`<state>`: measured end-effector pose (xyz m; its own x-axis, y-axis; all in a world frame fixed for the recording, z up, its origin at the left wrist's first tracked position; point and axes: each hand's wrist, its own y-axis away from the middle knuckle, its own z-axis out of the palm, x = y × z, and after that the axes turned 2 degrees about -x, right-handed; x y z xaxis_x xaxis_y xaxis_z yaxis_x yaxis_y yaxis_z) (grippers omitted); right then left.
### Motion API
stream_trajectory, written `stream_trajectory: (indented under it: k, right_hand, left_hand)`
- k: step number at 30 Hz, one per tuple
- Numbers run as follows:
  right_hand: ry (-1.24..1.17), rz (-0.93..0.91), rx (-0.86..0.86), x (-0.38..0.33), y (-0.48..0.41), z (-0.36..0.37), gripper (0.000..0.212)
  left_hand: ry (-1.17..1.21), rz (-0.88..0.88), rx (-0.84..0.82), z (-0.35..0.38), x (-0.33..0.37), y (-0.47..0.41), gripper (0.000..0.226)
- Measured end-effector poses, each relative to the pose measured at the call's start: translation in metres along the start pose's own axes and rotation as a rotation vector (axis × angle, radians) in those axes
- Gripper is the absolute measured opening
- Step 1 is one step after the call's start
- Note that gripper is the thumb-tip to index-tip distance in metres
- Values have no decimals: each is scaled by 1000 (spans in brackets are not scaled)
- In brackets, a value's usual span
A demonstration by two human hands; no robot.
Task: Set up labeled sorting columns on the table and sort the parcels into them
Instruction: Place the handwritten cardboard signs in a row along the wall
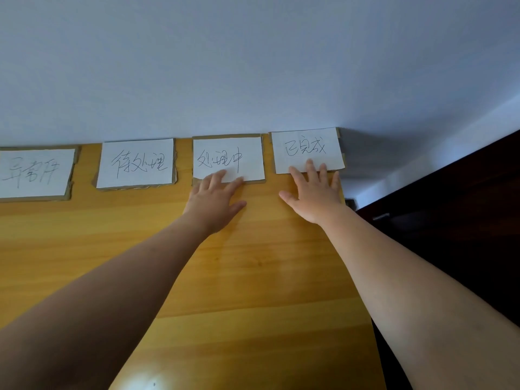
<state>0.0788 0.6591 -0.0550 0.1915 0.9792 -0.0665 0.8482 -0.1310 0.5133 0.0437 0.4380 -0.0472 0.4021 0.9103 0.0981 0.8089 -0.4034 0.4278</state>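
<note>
Two bare forearms in frame, no sleeves visible up to the frame edge at 7 and 4 o'clock. No watch, bracelet, rings or gloves on either one. Left hand (pixel 215 201) and right hand (pixel 315 192) are bare, nails short and unpainted where visible. Forearms smooth, no tattoos or markings. Nothing worn shows anywhere.

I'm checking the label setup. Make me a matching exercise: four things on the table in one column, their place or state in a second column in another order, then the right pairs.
Things
1. leftmost label card
2. second label card
3. third label card
4. rightmost label card

Places or states
A. under the right hand's fingertips
B. untouched, wholly in view
C. cut off by the picture's edge
D. under the left hand's fingertips

Pairs: 1-C, 2-B, 3-D, 4-A
</note>
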Motion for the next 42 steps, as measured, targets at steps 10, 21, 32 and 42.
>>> stream_trajectory:
  k: [10,21,32,42]
  right_hand:
    - [-22,-157,4,-47,15,20,71]
    - [16,-88,-58,-62,12,17,73]
    - [48,-87,-49,-65,11,18,75]
    - [7,-94,13,-65,28,-2,67]
  left_hand:
    - [41,-339,-71,11,-77,20,76]
    - [61,-341,-84,10,-92,27,77]
    - [-88,-84,-55,9,-65,18,70]
    - [-43,-87,9,-15,-65,34,70]
